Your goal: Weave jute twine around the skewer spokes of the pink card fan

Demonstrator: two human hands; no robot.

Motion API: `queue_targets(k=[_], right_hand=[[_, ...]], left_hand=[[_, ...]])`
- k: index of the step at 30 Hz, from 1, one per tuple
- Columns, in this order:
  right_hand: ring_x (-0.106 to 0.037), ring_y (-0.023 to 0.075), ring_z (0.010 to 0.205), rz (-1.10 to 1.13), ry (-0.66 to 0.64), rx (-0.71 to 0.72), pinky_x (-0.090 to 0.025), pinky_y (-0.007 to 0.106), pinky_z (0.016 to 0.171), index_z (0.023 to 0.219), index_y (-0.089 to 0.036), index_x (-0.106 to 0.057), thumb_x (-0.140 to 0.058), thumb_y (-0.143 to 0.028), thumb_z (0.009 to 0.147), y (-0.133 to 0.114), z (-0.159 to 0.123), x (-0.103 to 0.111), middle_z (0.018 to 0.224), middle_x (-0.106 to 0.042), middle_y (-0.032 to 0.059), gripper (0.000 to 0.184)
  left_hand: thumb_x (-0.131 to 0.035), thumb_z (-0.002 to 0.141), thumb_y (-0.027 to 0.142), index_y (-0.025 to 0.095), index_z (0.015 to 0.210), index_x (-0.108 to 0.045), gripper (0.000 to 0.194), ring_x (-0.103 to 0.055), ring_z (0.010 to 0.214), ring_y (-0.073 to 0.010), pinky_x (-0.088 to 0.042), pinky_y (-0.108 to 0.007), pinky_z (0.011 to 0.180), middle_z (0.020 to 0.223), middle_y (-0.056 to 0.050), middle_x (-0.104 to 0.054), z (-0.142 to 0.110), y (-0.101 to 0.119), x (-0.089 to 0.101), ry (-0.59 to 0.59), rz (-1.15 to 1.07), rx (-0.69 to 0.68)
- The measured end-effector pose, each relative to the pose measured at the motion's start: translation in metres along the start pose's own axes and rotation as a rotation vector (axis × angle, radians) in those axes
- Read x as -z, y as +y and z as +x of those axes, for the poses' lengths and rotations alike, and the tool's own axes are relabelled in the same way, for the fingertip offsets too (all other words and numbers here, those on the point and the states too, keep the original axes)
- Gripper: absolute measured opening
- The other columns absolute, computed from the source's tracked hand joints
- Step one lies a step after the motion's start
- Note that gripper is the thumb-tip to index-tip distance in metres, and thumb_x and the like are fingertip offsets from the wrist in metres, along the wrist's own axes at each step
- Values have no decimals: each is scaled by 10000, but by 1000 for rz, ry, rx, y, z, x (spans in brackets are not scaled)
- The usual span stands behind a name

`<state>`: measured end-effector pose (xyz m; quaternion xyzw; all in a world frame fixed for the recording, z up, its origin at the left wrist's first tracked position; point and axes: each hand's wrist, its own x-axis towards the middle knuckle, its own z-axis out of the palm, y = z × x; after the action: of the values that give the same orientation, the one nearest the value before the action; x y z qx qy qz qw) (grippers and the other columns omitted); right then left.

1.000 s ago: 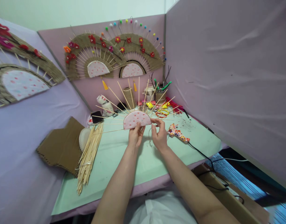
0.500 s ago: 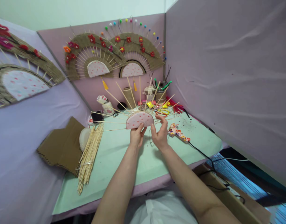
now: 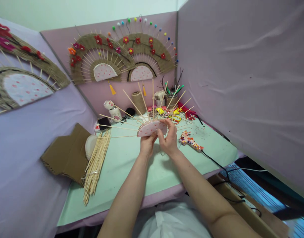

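Observation:
A half-round fan base (image 3: 148, 129), white with pink dots, is held up over the table with thin wooden sticks fanning out from its curved edge. My left hand (image 3: 147, 144) grips its straight lower edge from below, thumb on the front. My right hand (image 3: 169, 137) is closed over the base's right end, fingertips at the top edge and thumb on the dotted face. Part of the right end is hidden behind that hand. Below the hands hangs a thin loop of cord (image 3: 162, 152). To the right lies a flower-patterned glue gun (image 3: 191, 141).
A bundle of sticks (image 3: 96, 165) and brown cardboard (image 3: 67, 153) lie on the left. Behind stand a twine spool (image 3: 138, 102), a dotted bottle (image 3: 114, 114) and yellow-handled scissors (image 3: 176, 118). The glue gun's black cable (image 3: 215, 163) runs off the right edge. Finished fans (image 3: 147, 41) hang behind.
My right hand has moved from beside the base's right end onto it and closed there. The base has shifted slightly right and tilted, its sticks turning with it.

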<state>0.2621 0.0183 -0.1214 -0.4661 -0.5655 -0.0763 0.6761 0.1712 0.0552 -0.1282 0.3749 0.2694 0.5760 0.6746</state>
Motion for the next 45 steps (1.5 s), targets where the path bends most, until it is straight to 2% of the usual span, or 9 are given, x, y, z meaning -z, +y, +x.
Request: queue_targets(k=[6,11,16,20,27,34,37,39,45], right_hand=[[-512,269,1174,-92,63,32,-373,499,1001,1332,-222,-372,-536,-300,860,-5,4,3,1254,-546,120,505],[-543,257,1114,-112,-15,59,-348,481,989,1292,-238,-408,-525,-289,863,-11,5,3,1187,-593,90,448],[-545,252,1113,-128,5,61,-314,467,1000,1259,-233,-431,-538,-278,844,-14,6,2,1182,-600,88,431],[-552,242,1108,-127,-41,100,-304,452,999,1240,-240,-447,-543,-260,835,-17,9,0,1166,-611,71,416],[-562,240,1097,-121,-15,167,-302,449,1002,1221,-244,-468,-554,-247,815,-20,13,-6,1152,-623,66,415],[-570,241,1107,-90,19,223,-288,473,1033,1166,-249,-481,-551,-228,810,-23,15,-10,1119,-627,57,364],[-548,253,1133,-17,163,176,-329,498,1019,1165,-249,-454,-549,-217,807,-17,14,-7,1158,-588,78,371],[-534,258,1146,21,204,105,-359,503,1002,1156,-242,-449,-530,-218,822,-8,10,-6,1168,-566,94,345],[-546,244,1065,52,185,-96,-410,469,965,1069,-203,-493,-533,-254,833,22,-3,-14,1070,-574,93,245]], left_hand=[[-855,554,244,155,963,-683,453,-645,1008,-241,-462,-386,950,980,-81,-720,-1,0,-1,-4,-2,7],[-845,558,224,158,972,-684,449,-636,1023,-248,-456,-387,957,987,-75,-719,-1,-1,-2,6,30,-24],[-827,579,212,161,960,-690,408,-640,1003,-242,-449,-395,966,978,-71,-719,1,-4,0,-5,43,-64],[-818,592,211,162,955,-691,388,-646,956,-237,-458,-400,950,975,-63,-712,3,-5,1,-2,59,-102],[-807,610,208,162,1024,-665,440,-630,1001,-231,-450,-384,972,1028,-69,-697,3,-1,3,-28,53,-137],[-805,610,212,158,1011,-660,430,-643,920,-203,-480,-374,918,987,-65,-702,5,0,5,-5,100,-186],[-791,630,226,166,1016,-662,412,-641,929,-200,-484,-383,913,1003,-61,-703,11,4,11,21,149,-283],[-784,637,236,166,977,-684,362,-645,944,-213,-482,-389,918,992,-61,-710,15,7,16,46,220,-361],[-772,659,275,199,939,-722,295,-636,1025,-236,-450,-398,969,1023,-64,-719,18,12,26,105,314,-445]])
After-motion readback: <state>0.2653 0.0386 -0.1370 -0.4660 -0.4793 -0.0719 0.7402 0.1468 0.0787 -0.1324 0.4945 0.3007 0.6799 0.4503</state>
